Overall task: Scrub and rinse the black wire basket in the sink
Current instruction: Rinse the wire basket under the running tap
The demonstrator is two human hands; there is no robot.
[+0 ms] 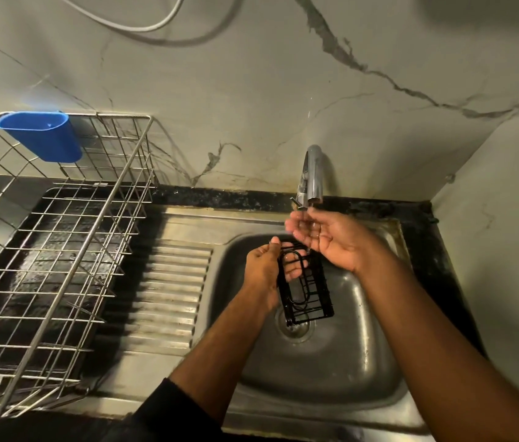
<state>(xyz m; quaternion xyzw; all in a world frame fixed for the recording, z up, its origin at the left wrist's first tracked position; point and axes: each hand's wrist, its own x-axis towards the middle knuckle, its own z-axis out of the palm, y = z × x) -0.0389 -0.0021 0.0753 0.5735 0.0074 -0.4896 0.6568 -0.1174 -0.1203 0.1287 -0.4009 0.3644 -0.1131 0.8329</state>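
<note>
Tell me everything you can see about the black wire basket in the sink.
The black wire basket is a small rectangular rack of thin dark wire, glossy and wet-looking, with an oval loop inside its frame. It is held tilted on end over the sink, its lower corner near the drain. The left hand grips its upper left edge; the right hand is cupped under the tap just above it.

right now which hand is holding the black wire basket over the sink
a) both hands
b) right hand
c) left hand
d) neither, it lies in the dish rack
c: the left hand grips the black wire basket by its upper end above the sink, while the right hand is cupped open under the tap.
</note>
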